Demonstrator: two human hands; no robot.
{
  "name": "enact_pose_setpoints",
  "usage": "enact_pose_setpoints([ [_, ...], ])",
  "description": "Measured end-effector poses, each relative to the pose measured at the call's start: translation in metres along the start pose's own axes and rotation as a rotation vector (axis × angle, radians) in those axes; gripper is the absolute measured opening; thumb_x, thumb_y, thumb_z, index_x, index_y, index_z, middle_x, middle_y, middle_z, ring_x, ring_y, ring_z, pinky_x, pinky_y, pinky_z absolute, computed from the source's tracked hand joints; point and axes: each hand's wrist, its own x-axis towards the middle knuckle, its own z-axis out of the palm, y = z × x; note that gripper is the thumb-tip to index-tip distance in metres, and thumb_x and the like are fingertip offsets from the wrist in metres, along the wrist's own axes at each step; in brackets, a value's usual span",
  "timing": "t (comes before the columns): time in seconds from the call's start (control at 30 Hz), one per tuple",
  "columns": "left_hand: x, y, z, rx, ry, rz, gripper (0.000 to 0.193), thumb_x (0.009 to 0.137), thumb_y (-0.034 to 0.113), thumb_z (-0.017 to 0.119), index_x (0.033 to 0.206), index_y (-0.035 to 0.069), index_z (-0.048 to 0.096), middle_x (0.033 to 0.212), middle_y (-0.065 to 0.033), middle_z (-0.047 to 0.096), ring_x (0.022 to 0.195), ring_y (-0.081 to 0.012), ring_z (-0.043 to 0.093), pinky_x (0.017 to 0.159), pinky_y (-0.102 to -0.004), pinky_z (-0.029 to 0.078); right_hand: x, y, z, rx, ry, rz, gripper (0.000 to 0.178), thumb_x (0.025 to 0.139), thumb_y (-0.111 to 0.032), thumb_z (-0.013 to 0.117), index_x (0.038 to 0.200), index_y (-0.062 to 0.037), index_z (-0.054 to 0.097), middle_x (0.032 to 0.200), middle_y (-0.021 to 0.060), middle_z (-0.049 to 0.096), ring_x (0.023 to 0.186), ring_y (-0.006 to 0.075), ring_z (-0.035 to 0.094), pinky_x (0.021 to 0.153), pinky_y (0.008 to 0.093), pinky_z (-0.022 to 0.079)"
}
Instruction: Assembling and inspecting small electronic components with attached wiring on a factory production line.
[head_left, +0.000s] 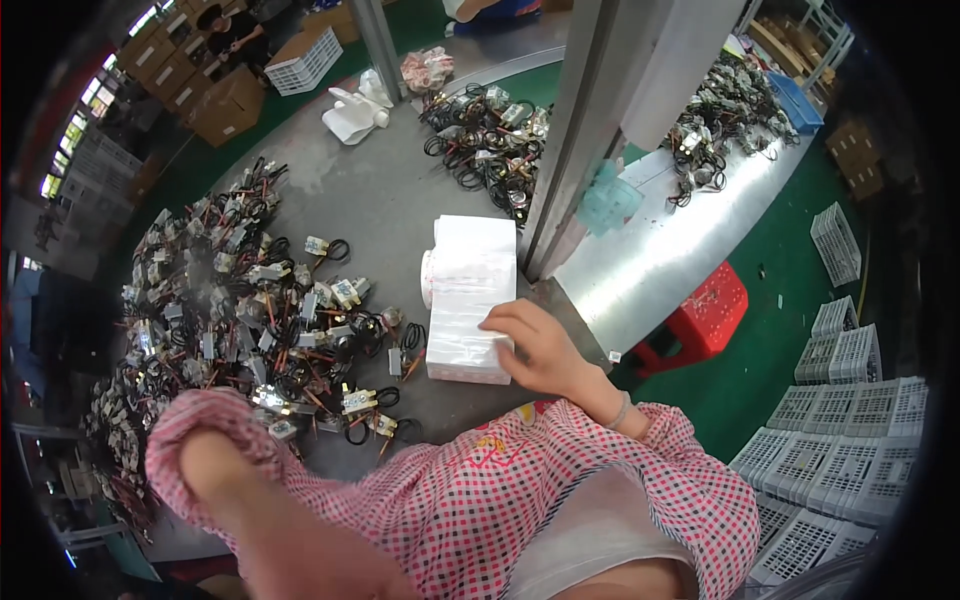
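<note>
Left hand (315,560) nearest; right hand (503,346) on white stack (472,270)

I cannot tell the left's blurred grip; the right's is loosely spread. The stack lies on the desk (350,185), wired parts (266,341) to its left.

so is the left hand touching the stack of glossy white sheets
No, the right hand is on the stack of glossy white sheets; the blurred left hand is apart from it, near the picture's lower edge.

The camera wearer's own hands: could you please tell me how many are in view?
2: the right hand at the white stack, and the blurred left hand by the lower edge.
</note>
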Motion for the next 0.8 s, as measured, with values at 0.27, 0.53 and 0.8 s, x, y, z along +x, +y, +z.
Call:
enact_pose_setpoints([
  [0.27, -0.001, 0.062, -0.018, -2.511, -0.76, -0.939, 0.016, 0.078, 0.0, 0.05, 0.085, 0.006, 0.063, 0.096, -0.0041, 0.057, 0.089, -0.0135, 0.055, 0.069, -0.0274, 0.051, -0.007, 0.004, 0.01, -0.305, -0.337, 0.022, 0.054, 0.064, -0.024, 0.071, 0.109, -0.0089, 0.046, 0.114, 0.0114, 0.044, 0.119, 0.0295, 0.036, 0.102, 0.0526, 0.019],
  [0.53, -0.018, 0.005, -0.024, -1.602, -0.475, -0.437, 0.013, 0.084, 0.005, 0.055, 0.094, 0.005, 0.063, 0.088, -0.0028, 0.063, 0.081, -0.0115, 0.058, 0.064, -0.025, 0.049, 0.001, 0.009, 0.003, -0.3, -0.313, 0.031, 0.065, 0.066, -0.031, 0.071, 0.121, -0.0097, 0.043, 0.117, 0.0097, 0.044, 0.121, 0.0275, 0.035, 0.101, 0.0562, 0.018],
  [0.8, -0.037, -0.058, -0.047, -2.62, -0.812, -0.973, 0.019, 0.079, 0.007, 0.053, 0.096, 0.0, 0.057, 0.085, -0.0097, 0.061, 0.075, -0.019, 0.059, 0.061, -0.0294, 0.049, -0.024, 0.026, 0.01, -0.475, -0.314, 0.04, 0.07, 0.068, -0.032, 0.07, 0.126, -0.0085, 0.039, 0.12, 0.011, 0.041, 0.124, 0.0276, 0.031, 0.102, 0.0585, 0.016],
])
